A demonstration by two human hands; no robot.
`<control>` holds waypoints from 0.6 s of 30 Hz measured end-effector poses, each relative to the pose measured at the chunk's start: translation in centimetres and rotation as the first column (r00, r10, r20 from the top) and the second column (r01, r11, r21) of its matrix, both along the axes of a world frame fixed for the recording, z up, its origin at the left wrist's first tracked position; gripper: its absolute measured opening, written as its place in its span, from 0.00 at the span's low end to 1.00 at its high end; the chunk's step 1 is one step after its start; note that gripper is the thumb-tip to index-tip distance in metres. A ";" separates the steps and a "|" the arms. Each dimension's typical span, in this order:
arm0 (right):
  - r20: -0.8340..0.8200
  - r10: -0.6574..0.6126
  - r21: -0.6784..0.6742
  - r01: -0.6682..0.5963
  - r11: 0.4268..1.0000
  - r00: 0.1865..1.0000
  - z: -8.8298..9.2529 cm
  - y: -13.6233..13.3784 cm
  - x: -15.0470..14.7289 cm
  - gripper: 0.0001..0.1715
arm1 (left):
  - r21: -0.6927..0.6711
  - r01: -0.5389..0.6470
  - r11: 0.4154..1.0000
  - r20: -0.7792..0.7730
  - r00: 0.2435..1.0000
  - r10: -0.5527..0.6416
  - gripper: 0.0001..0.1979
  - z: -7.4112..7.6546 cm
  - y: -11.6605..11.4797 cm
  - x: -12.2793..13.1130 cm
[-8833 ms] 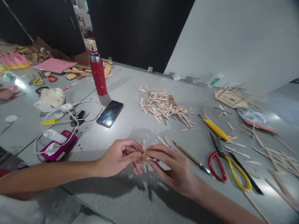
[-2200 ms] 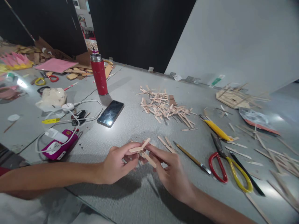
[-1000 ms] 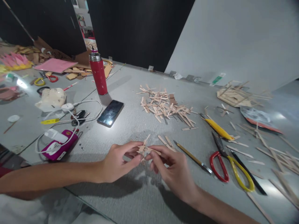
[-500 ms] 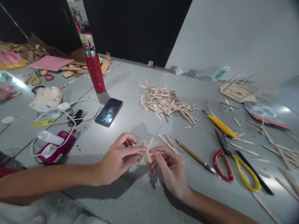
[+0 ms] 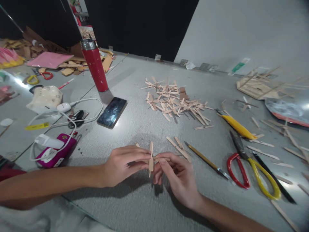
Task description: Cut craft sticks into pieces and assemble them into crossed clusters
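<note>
Between my two hands, just above the grey table [image 5: 135, 129], is a small assembly of crossed wooden sticks [image 5: 151, 163]. My left hand [image 5: 123, 164] pinches its left side between thumb and fingers. On the right, my right hand [image 5: 175, 175] grips the stick that points that way, thumb on top. Part of the assembly is hidden behind the fingers. Beyond my right hand lie a few loose sticks [image 5: 178, 147] and a craft knife [image 5: 207, 160] with a tan handle. Farther back is a heap of short wooden sticks [image 5: 173, 101].
Scissors with red and yellow handles [image 5: 241, 161] and a yellow cutter [image 5: 238, 126] lie right, among scattered sticks. To the left are a phone [image 5: 112, 112], a red bottle [image 5: 95, 66] and a purple power strip [image 5: 60, 149] with white cables. A stick frame [image 5: 258, 87] stands back right.
The crossed sticks have turned, so one now stands nearly upright in view. My left fingers have closed in on the assembly. The camera view has shifted slightly.
</note>
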State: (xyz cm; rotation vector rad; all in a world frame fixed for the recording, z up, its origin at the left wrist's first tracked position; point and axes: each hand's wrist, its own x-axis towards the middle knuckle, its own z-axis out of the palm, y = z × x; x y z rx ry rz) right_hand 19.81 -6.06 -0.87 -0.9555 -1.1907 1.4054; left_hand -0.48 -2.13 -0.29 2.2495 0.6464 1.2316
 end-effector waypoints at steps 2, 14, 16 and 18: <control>-0.001 0.004 0.004 -0.004 1.000 1.000 0.0 0.0 0.0 0.13 | 0.016 0.017 1.000 -0.004 1.000 -0.017 0.08 0.0 0.1 0.0; 0.009 0.057 0.079 -0.057 0.995 0.998 -0.3 -0.3 0.4 0.08 | 0.168 0.059 0.984 0.009 0.998 -0.061 0.07 0.3 0.2 -0.1; 0.016 0.064 0.098 -0.065 0.993 0.998 -0.3 -0.4 0.4 0.08 | 0.177 0.062 0.982 0.011 0.998 -0.066 0.08 0.0 0.0 -0.3; 0.017 0.067 0.117 -0.068 0.991 0.998 -0.3 -0.4 0.4 0.08 | 0.186 0.052 0.981 -0.005 0.999 -0.052 0.09 -0.3 -0.1 -0.5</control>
